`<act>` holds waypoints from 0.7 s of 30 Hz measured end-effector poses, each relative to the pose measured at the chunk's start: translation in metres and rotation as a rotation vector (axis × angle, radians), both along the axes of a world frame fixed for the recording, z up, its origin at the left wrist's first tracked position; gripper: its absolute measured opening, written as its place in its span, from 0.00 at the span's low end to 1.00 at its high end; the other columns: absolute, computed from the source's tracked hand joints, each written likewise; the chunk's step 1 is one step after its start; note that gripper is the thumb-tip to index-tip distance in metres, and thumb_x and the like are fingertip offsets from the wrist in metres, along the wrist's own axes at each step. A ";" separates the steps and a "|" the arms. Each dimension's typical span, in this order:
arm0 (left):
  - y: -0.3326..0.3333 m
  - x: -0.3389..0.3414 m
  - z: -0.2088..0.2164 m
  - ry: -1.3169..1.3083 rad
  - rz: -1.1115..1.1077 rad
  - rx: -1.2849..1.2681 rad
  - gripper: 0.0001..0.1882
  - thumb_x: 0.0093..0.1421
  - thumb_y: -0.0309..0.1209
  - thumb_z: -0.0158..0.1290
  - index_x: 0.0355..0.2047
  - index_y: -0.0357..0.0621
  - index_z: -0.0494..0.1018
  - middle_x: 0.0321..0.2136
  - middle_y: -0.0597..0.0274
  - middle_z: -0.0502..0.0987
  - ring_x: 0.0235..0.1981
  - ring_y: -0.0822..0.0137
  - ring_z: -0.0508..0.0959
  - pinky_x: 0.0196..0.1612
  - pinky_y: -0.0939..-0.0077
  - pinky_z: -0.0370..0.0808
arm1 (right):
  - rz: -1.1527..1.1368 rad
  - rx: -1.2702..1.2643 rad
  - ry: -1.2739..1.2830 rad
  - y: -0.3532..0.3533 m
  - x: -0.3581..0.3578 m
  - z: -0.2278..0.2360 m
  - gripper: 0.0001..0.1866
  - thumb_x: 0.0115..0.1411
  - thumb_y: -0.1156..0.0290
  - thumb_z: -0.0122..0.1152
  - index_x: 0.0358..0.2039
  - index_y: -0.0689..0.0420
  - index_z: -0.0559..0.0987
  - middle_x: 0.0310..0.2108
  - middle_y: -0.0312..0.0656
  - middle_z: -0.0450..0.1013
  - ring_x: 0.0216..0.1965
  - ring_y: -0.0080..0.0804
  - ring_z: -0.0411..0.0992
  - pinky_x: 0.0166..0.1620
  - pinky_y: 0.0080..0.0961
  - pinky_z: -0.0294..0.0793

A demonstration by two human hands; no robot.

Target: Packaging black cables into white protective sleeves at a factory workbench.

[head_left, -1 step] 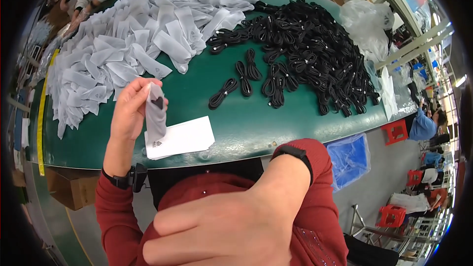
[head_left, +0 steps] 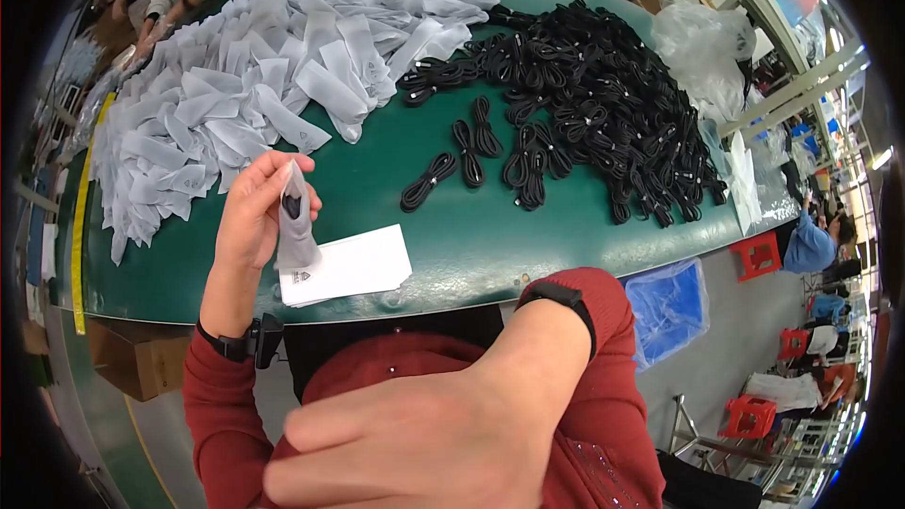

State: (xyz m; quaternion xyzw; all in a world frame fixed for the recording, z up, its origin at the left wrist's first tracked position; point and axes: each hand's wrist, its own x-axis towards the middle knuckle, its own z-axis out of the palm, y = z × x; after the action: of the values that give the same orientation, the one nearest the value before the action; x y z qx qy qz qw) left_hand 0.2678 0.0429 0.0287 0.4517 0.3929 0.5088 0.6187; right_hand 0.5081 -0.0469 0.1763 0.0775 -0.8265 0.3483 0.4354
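Between thumb and fingers, my left hand [head_left: 253, 212] holds a small translucent grey bag [head_left: 297, 236] upright, with something dark showing near its top. The bag's lower end reaches over a stack of white paper slips [head_left: 363, 262] at the table's front edge. My right hand [head_left: 415, 438] is close to the camera in front of my body, its back towards me. Its fingertips are blurred or cut off, so what they do is hidden. Several coiled black cables [head_left: 429, 181] lie loose in the middle of the table, right of the left hand.
A large heap of grey bags [head_left: 273, 66] covers the green table's [head_left: 452, 269] far left. A big pile of coiled black cables [head_left: 603, 108] fills the right. Beyond are clear plastic sacks [head_left: 702, 38]. A lined blue bin [head_left: 669, 306] stands below right, a cardboard box [head_left: 141, 358] below left.
The bag in my left hand has turned slightly, and its dark content looks different at the top. My right hand has shifted a little down and left.
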 end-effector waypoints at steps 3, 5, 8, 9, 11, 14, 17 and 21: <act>-0.018 0.002 0.010 -0.008 0.041 0.013 0.14 0.68 0.35 0.49 0.45 0.35 0.70 0.35 0.56 0.79 0.34 0.64 0.81 0.40 0.70 0.78 | 0.077 0.255 -0.010 -0.011 -0.018 -0.009 0.18 0.50 0.60 0.67 0.37 0.51 0.72 0.44 0.44 0.76 0.30 0.40 0.76 0.24 0.34 0.71; -0.014 0.005 0.008 0.001 0.099 0.035 0.14 0.68 0.35 0.49 0.44 0.35 0.70 0.34 0.56 0.79 0.34 0.64 0.81 0.40 0.70 0.79 | 0.057 0.355 -0.059 -0.007 -0.025 -0.018 0.14 0.47 0.61 0.65 0.32 0.53 0.73 0.39 0.39 0.73 0.32 0.36 0.74 0.28 0.27 0.69; -0.005 -0.004 0.008 0.011 0.221 0.087 0.13 0.68 0.35 0.49 0.42 0.35 0.70 0.32 0.55 0.78 0.34 0.63 0.81 0.40 0.69 0.79 | -0.273 0.299 -0.001 0.027 -0.017 -0.040 0.08 0.46 0.73 0.59 0.30 0.56 0.76 0.29 0.38 0.72 0.29 0.34 0.71 0.29 0.23 0.69; -0.005 -0.010 0.007 0.042 0.235 0.080 0.12 0.68 0.35 0.49 0.42 0.36 0.70 0.31 0.55 0.78 0.34 0.63 0.81 0.40 0.69 0.79 | -0.340 0.258 -0.047 0.054 -0.012 -0.053 0.10 0.46 0.76 0.60 0.32 0.57 0.77 0.30 0.40 0.72 0.28 0.36 0.72 0.29 0.26 0.71; -0.005 -0.019 0.006 0.104 0.239 0.053 0.11 0.68 0.34 0.49 0.40 0.36 0.70 0.31 0.54 0.78 0.33 0.62 0.81 0.40 0.67 0.79 | -0.549 0.099 -0.184 0.098 0.005 -0.085 0.13 0.48 0.84 0.61 0.37 0.59 0.79 0.30 0.43 0.73 0.29 0.40 0.73 0.32 0.33 0.75; 0.012 -0.036 -0.004 0.069 0.266 0.030 0.11 0.69 0.33 0.47 0.42 0.37 0.70 0.34 0.54 0.77 0.33 0.62 0.81 0.42 0.64 0.79 | -0.872 0.027 -0.585 0.133 0.040 -0.135 0.10 0.61 0.75 0.58 0.44 0.54 0.78 0.30 0.45 0.73 0.29 0.46 0.74 0.33 0.36 0.75; 0.039 -0.060 -0.018 0.036 0.376 0.046 0.12 0.68 0.34 0.49 0.41 0.36 0.70 0.35 0.54 0.77 0.33 0.62 0.80 0.41 0.65 0.78 | -0.934 0.005 -0.835 0.141 0.062 -0.178 0.11 0.63 0.70 0.58 0.47 0.51 0.77 0.31 0.49 0.73 0.32 0.50 0.75 0.35 0.41 0.75; 0.056 -0.111 -0.030 0.900 1.008 0.545 0.16 0.66 0.37 0.51 0.43 0.35 0.70 0.38 0.55 0.77 0.38 0.63 0.78 0.41 0.69 0.75 | -0.903 -0.073 -0.935 0.124 0.066 -0.208 0.14 0.63 0.67 0.59 0.48 0.52 0.75 0.31 0.50 0.73 0.33 0.53 0.75 0.36 0.44 0.75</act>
State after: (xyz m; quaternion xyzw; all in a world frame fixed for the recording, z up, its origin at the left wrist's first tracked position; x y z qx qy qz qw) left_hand 0.1569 0.0987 -0.0011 0.5194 0.6290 0.5765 -0.0466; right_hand 0.5741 0.0769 -0.0314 -0.4521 -0.8677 0.1561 0.1357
